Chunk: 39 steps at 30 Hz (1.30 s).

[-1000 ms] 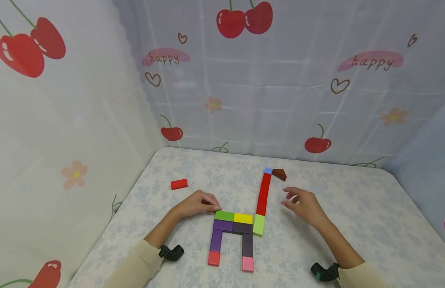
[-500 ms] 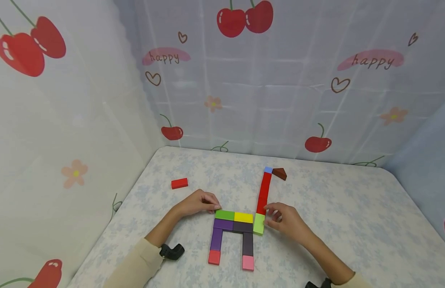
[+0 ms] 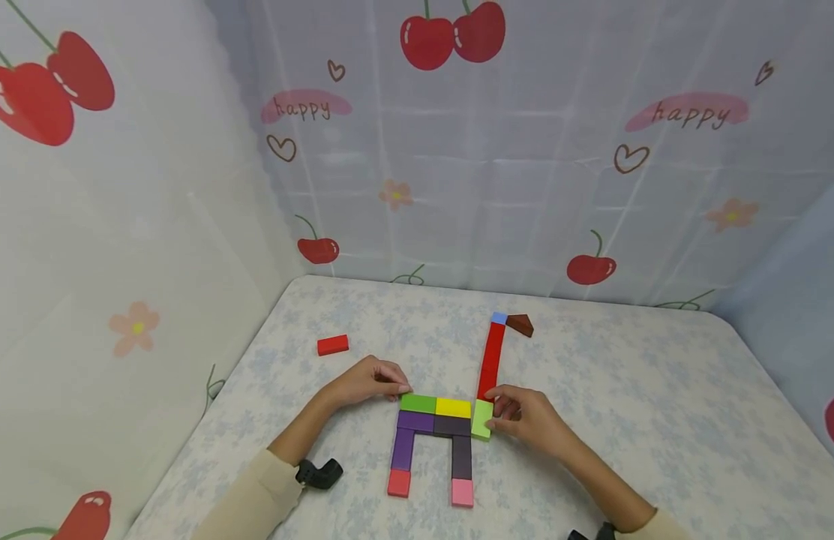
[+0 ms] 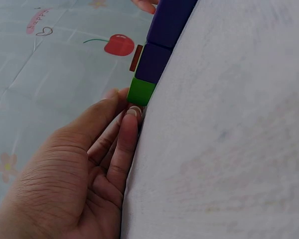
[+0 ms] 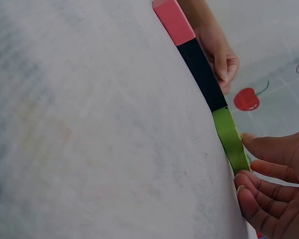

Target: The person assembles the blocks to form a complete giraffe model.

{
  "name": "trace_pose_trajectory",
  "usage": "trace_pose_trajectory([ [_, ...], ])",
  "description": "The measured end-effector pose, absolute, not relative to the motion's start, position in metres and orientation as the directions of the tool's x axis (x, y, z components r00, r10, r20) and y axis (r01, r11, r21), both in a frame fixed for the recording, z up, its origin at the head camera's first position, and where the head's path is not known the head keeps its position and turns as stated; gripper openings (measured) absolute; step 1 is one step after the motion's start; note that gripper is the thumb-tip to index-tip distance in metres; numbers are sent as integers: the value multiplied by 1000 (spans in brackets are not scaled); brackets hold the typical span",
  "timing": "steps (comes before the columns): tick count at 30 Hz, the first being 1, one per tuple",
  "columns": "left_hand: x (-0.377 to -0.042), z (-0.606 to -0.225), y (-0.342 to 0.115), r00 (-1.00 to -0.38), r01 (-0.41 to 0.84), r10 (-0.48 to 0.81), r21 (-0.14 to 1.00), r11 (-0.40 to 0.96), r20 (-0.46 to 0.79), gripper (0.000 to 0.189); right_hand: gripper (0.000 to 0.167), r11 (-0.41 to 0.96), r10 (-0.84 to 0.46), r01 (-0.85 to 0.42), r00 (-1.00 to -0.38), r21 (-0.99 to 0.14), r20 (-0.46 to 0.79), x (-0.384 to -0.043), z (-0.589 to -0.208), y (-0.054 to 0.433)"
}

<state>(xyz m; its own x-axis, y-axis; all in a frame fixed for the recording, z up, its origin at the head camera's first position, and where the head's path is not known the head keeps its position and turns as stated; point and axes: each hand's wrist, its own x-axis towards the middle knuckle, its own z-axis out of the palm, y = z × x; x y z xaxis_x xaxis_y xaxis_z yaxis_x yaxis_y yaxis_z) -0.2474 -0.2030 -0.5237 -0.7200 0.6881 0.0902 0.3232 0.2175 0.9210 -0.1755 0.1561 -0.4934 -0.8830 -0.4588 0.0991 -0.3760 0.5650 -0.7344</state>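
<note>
Coloured blocks lie flat on the table. A green block [image 3: 418,403] and a yellow block [image 3: 454,407] top two legs of purple [image 3: 403,450] and dark [image 3: 461,459] blocks, ending in red [image 3: 400,483] and pink [image 3: 462,493]. At the green block's far left corner, my left hand [image 3: 370,381] pinches its end with thumb and fingertips. My right hand [image 3: 532,420] grips a light green block [image 3: 481,418] from its right side, thumb and fingers apart along it. Beyond that block runs a red strip [image 3: 491,360], topped by a small blue block [image 3: 499,318].
A brown wedge-shaped block [image 3: 521,325] touches the blue block on the right. A loose red block [image 3: 333,345] lies at the back left. Printed curtains [image 3: 471,187] stand behind the table [image 3: 626,375] and at its sides.
My right hand has come left and toward me from beside the red strip, onto the light green block. My left hand has stayed at the green block.
</note>
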Motion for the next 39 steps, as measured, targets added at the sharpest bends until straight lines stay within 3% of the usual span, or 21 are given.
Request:
trace_pose_trajectory([
  [14,-250,-524,-205,-720,292,690,934,205,73,12,40,522,-460,-364,-882,-771,105,-178,-497,158],
  [17,-251,-520,-209,-744,264,665,943,203,66,16,40,528,-460,-360,-883,-769,97,-179,-497,158],
  [25,-256,-503,-238,-861,288,495,913,287,116,29,40,536,-450,-345,-889,-770,84,-177,-496,156],
  [32,-264,-495,-275,-915,329,341,890,316,217,32,40,546,-441,-333,-894,-769,75,-176,-496,155],
  [39,-266,-490,-296,-940,340,163,815,470,299,32,40,539,-449,-339,-890,-771,78,-177,-496,156],
])
